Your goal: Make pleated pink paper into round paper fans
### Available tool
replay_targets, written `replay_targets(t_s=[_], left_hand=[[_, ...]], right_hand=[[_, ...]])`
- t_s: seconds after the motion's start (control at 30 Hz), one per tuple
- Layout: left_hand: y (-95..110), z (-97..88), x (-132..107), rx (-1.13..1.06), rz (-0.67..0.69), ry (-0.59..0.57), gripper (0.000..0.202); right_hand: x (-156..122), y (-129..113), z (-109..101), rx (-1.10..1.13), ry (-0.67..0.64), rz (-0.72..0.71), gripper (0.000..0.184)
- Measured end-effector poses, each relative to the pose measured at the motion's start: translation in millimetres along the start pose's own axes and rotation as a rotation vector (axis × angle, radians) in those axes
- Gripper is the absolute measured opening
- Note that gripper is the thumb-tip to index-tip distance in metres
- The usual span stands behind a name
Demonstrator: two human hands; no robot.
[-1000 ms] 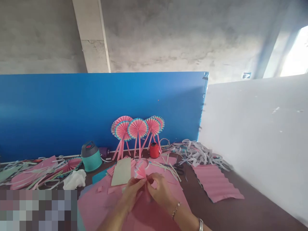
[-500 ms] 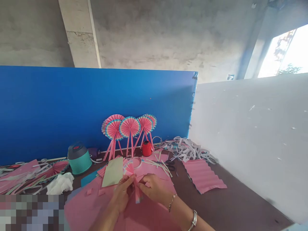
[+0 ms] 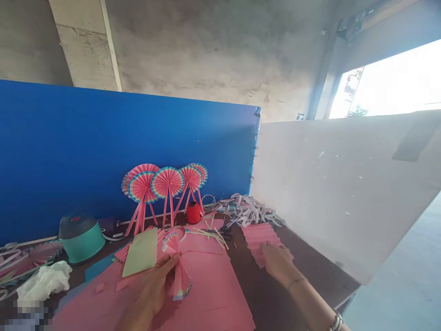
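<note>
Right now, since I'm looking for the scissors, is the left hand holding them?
No, the left hand holds a pleated pink paper fan, and the scissors lie farther back on the table.

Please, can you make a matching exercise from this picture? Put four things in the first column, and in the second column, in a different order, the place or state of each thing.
Column 1
1. Left hand
2. Right hand
3. Red spool of thread
4. Pale green card

Column 2
A. Stands in front of the blue board
B. Lies on the pink paper sheet
C. Holds the folded pink paper fan
D. Rests on the pleated pink paper

Right pairs: 1-C, 2-D, 3-A, 4-B
</note>
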State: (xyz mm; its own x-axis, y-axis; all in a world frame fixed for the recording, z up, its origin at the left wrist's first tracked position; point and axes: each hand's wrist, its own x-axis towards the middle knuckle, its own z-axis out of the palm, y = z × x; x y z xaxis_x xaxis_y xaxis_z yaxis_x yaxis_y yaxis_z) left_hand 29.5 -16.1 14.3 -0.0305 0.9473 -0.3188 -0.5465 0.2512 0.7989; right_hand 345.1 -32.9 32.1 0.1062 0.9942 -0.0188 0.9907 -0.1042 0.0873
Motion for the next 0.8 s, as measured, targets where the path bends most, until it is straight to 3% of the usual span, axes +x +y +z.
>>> replay_targets(t_s=[0.13,0.23,0.37,0.43,0.53,0.63,0.73,0.8], left_hand=[[6,2.3,-7,0.084,0.035,-0.034,0.015],[6,-1.4,-5,0.142,0.055,-0.047,0.013],[-2,-7.6,4,0.129,0.069,-0.025,0.011],[-4,-8.8,6,0.131,0.056,-0.059,0.011],[0,-8.4,3,0.12,0.0,-0.183,0.025],[4,-8.5,-1,0.095,-0.054,-0.322,0.043],[1,-10.4,0,0.037,-0.09,-0.375,0.046],[-3,-12.1,4,-0.019,-0.101,-0.323,0.037]], right_hand=[[-9,-28,16,0.089,0.07,-0.175,0.032],[-9,-41,17,0.219,0.094,-0.293,0.024],[8,-36,-11,0.548,0.09,-0.293,0.014],[22,-33,-30,0.856,0.056,-0.259,0.014],[40,-44,-47,1.442,-0.147,-0.292,0.018],[51,-77,-41,1.875,-0.391,-0.402,0.025],[55,-113,-19,2.044,-0.583,-0.512,0.024],[55,-131,-5,2.104,-0.654,-0.559,0.026]])
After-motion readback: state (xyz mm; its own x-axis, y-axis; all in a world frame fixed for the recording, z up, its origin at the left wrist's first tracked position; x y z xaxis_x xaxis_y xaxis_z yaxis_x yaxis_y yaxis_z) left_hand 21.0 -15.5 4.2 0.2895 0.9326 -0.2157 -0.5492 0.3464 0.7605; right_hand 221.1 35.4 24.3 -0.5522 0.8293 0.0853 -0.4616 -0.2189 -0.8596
